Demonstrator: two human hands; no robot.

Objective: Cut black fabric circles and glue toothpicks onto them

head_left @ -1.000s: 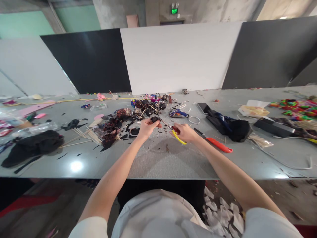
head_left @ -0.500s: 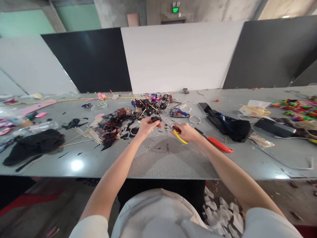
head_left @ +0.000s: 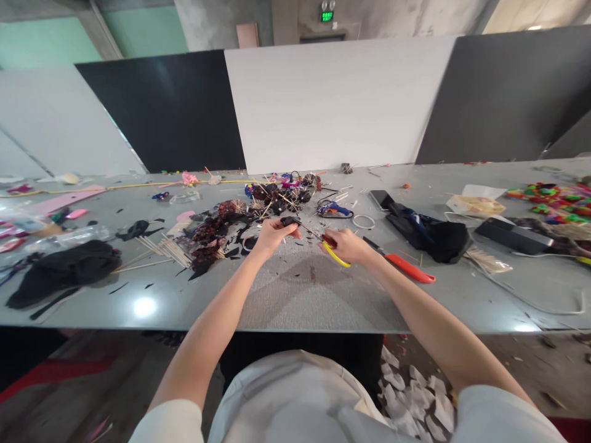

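My left hand point(head_left: 277, 235) pinches a small piece of black fabric point(head_left: 289, 221) above the middle of the table. My right hand point(head_left: 344, 243) is closed round the yellow handles of a pair of scissors point(head_left: 335, 255). The blades point left and meet the fabric near my left fingertips; whether they are parted is too small to tell. Dark scraps lie scattered on the table below. Just beyond my hands sits a pile of dark balls with sticks point(head_left: 281, 200) poking out. A blue glue gun point(head_left: 336, 210) lies behind my right hand.
On the grey table point(head_left: 295, 307), a red-handled knife point(head_left: 409, 269) lies by my right forearm. Further right are a black bag point(head_left: 434, 237) and a dark box point(head_left: 513, 235). To the left lie wooden sticks point(head_left: 173, 251) and black cloth point(head_left: 67, 271). A white ring point(head_left: 364, 221) rests near the glue gun.
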